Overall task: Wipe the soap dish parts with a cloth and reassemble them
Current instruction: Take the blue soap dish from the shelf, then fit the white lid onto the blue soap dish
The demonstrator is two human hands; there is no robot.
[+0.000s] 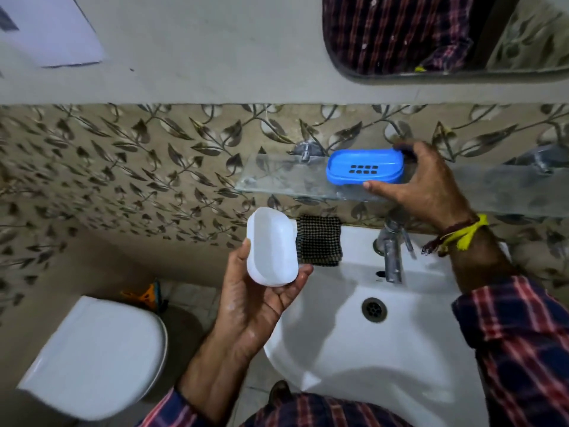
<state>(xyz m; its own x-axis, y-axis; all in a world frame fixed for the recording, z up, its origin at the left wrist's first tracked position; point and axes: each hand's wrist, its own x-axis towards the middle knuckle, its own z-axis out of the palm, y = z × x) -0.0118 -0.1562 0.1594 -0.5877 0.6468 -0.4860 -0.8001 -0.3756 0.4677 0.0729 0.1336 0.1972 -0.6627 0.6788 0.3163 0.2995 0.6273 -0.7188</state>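
My left hand [252, 291] holds the white soap dish part [271, 246], an oval shell tilted with its hollow side facing me, just left of the sink. The blue soap dish part [365, 166], with drain slots in its floor, rests on the glass shelf [277, 180]. My right hand [428, 180] grips the blue part's right end, thumb at the front edge and fingers behind. A dark checked cloth [319, 240] lies folded on the sink's back left corner, against the wall, touched by neither hand.
A white sink [385, 349] with a drain [374, 309] lies below, and a chrome tap [391, 251] stands at its back under the shelf. A closed white toilet [92, 355] sits at the lower left. A mirror [446, 35] hangs above the shelf.
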